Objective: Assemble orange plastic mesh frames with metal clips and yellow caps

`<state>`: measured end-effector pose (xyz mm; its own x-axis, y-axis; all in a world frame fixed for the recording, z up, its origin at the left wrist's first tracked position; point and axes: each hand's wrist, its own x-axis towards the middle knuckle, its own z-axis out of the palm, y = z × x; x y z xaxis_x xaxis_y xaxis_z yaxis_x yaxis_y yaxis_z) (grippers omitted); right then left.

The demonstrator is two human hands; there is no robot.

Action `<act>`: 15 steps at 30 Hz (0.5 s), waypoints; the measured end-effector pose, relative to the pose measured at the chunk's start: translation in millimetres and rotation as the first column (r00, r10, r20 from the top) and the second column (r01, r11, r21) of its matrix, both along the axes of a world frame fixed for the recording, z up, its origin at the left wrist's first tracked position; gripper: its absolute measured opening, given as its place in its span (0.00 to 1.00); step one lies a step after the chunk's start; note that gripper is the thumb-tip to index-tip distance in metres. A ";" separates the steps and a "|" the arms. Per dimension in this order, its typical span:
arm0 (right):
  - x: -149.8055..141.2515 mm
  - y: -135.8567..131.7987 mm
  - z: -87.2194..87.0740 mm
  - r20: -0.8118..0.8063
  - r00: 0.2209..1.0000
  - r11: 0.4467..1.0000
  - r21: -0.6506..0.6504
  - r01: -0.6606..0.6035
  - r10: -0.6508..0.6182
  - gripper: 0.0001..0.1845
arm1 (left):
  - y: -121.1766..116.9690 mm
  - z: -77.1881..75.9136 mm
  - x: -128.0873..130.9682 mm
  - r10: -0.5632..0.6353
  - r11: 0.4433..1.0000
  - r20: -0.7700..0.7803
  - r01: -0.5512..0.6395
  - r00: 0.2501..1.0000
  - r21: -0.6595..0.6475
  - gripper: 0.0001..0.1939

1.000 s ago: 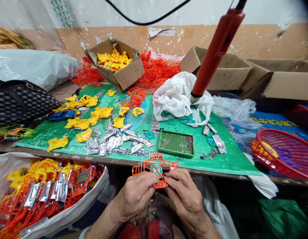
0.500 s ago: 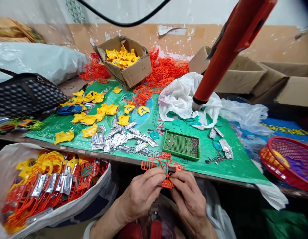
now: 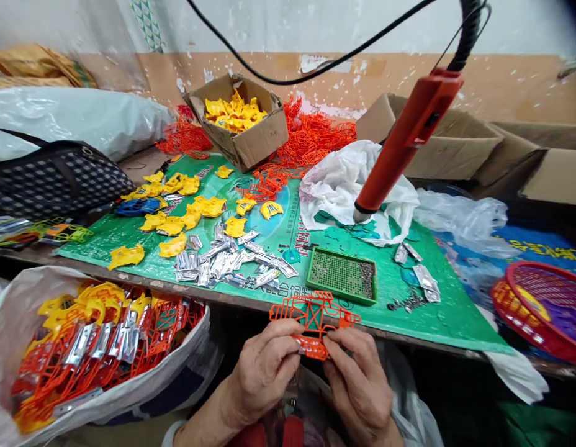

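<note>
Between my two hands, at the table's front edge, is an orange plastic lattice frame (image 3: 311, 313). My left hand (image 3: 267, 366) pinches its near end from the left, thumb and fingers closed. From the right, my right hand (image 3: 360, 372) grips the same near end, its fingertips partly hiding the part. Just beyond the frame lies a green tray (image 3: 342, 273) with rows of small screws. An orange-red electric screwdriver (image 3: 406, 146) hangs over the table, tip down. Left of the tray is a pile of silver metal-looking pieces (image 3: 227, 261), with yellow plastic pieces (image 3: 208, 208) behind it.
A cardboard box (image 3: 260, 136) of yellow pieces stands at the back, beside heaped orange frames (image 3: 311, 133). A white sack (image 3: 176, 366) of assembled parts is at lower left. A red basket (image 3: 516, 310) sits at right; loose screws (image 3: 411, 301) lie near the tray.
The near end of the orange frame has tilted, showing more of its face between my fingers. The screwdriver appears higher and smaller, with its cable now in view. My view has shifted slightly.
</note>
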<state>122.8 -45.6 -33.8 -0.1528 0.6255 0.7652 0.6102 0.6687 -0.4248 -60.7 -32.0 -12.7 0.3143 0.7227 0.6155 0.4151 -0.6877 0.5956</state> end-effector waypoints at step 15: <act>12.6 6.0 33.4 -0.183 0.893 0.746 -0.495 -0.446 0.412 0.03 | 5.1 51.1 -6.2 -0.377 0.776 -0.283 0.134 0.882 -0.616 0.09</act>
